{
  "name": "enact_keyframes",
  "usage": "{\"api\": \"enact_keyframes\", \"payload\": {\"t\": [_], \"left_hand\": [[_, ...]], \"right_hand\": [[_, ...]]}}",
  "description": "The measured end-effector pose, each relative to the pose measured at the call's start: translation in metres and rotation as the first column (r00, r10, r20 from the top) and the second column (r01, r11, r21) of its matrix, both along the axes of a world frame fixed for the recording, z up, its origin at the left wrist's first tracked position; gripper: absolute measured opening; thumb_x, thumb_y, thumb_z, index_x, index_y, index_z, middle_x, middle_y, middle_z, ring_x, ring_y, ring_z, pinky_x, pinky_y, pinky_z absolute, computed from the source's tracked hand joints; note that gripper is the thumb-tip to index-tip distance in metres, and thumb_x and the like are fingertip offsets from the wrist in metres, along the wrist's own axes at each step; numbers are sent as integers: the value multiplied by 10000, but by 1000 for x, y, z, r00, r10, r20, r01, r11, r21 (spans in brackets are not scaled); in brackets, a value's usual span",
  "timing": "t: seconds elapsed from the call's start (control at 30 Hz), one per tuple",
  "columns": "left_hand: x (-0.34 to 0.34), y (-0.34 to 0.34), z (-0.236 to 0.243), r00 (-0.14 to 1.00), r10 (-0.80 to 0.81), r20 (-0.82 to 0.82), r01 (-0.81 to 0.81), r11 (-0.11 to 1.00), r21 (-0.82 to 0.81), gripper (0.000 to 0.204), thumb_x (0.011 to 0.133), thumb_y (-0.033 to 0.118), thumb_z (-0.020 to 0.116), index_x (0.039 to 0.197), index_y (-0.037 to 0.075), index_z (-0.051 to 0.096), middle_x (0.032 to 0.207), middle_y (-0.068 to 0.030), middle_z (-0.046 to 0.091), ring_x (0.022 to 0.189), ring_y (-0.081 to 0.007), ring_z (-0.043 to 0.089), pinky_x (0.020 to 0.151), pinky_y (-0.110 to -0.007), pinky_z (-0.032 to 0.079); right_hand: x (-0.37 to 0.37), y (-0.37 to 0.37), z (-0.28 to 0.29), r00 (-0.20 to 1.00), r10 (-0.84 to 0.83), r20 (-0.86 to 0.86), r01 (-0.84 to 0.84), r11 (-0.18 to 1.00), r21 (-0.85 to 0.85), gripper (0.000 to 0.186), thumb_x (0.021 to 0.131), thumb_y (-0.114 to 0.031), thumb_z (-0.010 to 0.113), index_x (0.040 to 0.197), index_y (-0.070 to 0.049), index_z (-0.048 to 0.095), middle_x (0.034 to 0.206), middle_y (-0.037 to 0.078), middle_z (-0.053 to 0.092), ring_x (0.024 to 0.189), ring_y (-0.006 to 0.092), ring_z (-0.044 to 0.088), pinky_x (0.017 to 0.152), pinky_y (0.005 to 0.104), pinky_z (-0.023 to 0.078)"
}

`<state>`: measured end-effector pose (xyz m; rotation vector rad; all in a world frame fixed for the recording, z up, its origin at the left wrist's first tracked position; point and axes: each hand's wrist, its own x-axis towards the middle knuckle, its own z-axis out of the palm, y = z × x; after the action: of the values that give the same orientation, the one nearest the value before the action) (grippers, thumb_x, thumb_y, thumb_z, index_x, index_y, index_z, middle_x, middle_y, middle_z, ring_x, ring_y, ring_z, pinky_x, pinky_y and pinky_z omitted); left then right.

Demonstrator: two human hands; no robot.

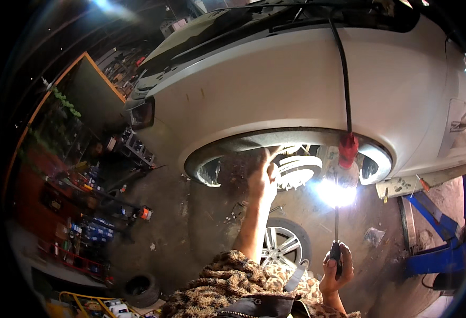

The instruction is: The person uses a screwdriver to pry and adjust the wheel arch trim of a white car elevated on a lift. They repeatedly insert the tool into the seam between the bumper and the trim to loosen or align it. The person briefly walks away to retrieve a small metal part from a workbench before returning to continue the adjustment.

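My left hand (262, 176) reaches up into the wheel arch of a white car, just left of the brake disc (298, 172). Its visible fingers are apart, and no held thing shows in it; the far fingers are partly in shadow. My right hand (337, 269), low at the right, is closed round the black handle of a screwdriver (336, 249). The long thin shaft points up toward a glowing work lamp (338, 192). That lamp hangs by its red grip (348, 150) and a black cable from above, in front of the wheel arch (275, 139).
A removed wheel (281, 245) lies beneath the brake disc. The blue lift arm (439, 225) stands at the right, under the car's sill. Another tyre (140, 289) is on the floor at the lower left, near shelves with bottles (96, 230) and tools.
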<state>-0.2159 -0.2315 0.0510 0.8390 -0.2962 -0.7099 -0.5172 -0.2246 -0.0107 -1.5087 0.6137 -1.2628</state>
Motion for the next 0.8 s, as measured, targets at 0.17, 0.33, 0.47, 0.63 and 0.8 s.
{"api": "enact_keyframes", "payload": {"t": [0.17, 0.33, 0.47, 0.63, 0.8], "left_hand": [[-32, 17, -79, 992, -30, -121, 61, 963, 261, 308, 982, 373, 527, 1056, 80, 591, 864, -61, 668, 421, -30, 311, 385, -195, 247], [-24, 27, -92, 997, -44, -68, 56, 983, 176, 405, 988, 448, 476, 1104, 81, 598, 816, -40, 636, 433, -31, 285, 402, -192, 239], [6, 37, -24, 994, 91, 62, -83, 990, -116, 589, 954, 543, 452, 1301, 70, 495, 1355, -134, 543, 457, -34, 252, 416, -178, 241], [39, 26, 13, 988, 92, 120, -57, 962, -268, 580, 876, 557, 552, 1205, 79, 542, 1033, -47, 584, 434, -53, 224, 365, -194, 208], [50, 15, 9, 988, 157, -2, -151, 947, -284, 414, 896, 511, 570, 917, 98, 578, 610, 42, 343, 412, -66, 214, 353, -209, 202]], "right_hand": [[-13, 17, -11, 999, -30, 15, 30, 999, 21, 524, 915, -304, 628, 1262, 69, 504, 749, 48, 570, 599, 79, 484, 476, 202, 335], [-19, 14, -13, 998, -54, 25, 53, 998, 38, 515, 916, -289, 618, 1273, 62, 496, 719, 49, 559, 566, 76, 457, 458, 208, 314], [-13, 14, -8, 999, -32, 12, 32, 998, -49, 480, 913, -270, 616, 1237, 71, 525, 706, 55, 569, 571, 92, 482, 491, 236, 361], [-3, 11, -4, 999, 9, -39, -11, 999, -45, 439, 894, -240, 620, 1187, 81, 558, 731, 71, 591, 600, 99, 506, 520, 241, 388], [6, 7, 3, 992, 77, -98, -74, 997, 28, 382, 836, -185, 644, 1085, 102, 605, 885, 203, 679, 791, 272, 679, 729, 346, 524]]}}
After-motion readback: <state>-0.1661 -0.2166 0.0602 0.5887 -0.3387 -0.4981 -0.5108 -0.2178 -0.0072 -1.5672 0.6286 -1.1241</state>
